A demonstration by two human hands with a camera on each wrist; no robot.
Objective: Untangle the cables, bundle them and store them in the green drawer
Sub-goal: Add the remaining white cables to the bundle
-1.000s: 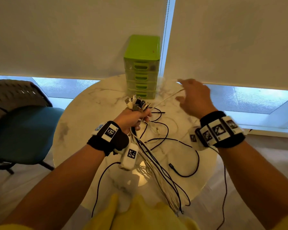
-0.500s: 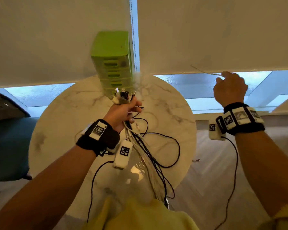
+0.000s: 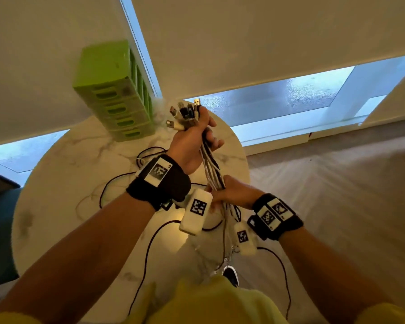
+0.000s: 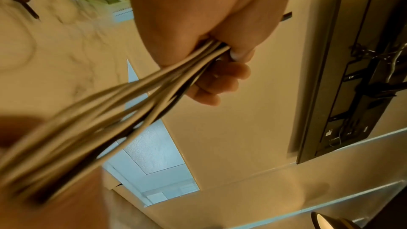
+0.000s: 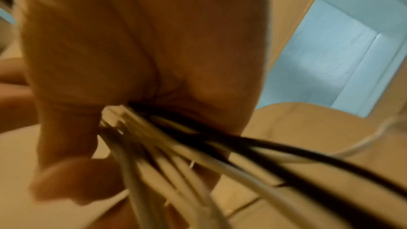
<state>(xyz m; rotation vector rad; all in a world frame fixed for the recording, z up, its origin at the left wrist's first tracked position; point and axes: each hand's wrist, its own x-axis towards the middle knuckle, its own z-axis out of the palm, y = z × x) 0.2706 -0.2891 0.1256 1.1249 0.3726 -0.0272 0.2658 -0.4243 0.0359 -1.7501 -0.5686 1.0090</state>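
Cables [image 3: 212, 168], white and black, gathered into one bunch and held up over a round marble table [image 3: 63, 174]. Beyond the grip, at the table's far edge: a green drawer unit [image 3: 114, 94], four drawers stacked, all closed. Behind that, pale roller blinds [image 3: 255, 43] drawn down over windows. Off to the right of the grip, wooden floor [image 3: 337, 174].

Gripping the bunch near its upper end: left hand [image 3: 192, 139], fingers [image 4: 222, 79] curled tight round the strands, seen close in the left wrist view with the cables [image 4: 136, 97] running out of the fist. Fanned out just above this fist: the plugs [image 3: 185, 114], several USB ends, white and dark.

Lower on the same bunch, just below the left wrist: right hand [image 3: 232, 195], closed round the cables too; in the blurred right wrist view, strands [image 5: 198, 145] emerging from the fist [image 5: 132, 58] and spreading away.

Below both grips, loose lengths trailing down onto the marble, black loops [image 3: 117, 183] lying curled under the left wrist and nearer the body. Black wrist straps with printed markers on both arms [image 3: 160, 181].
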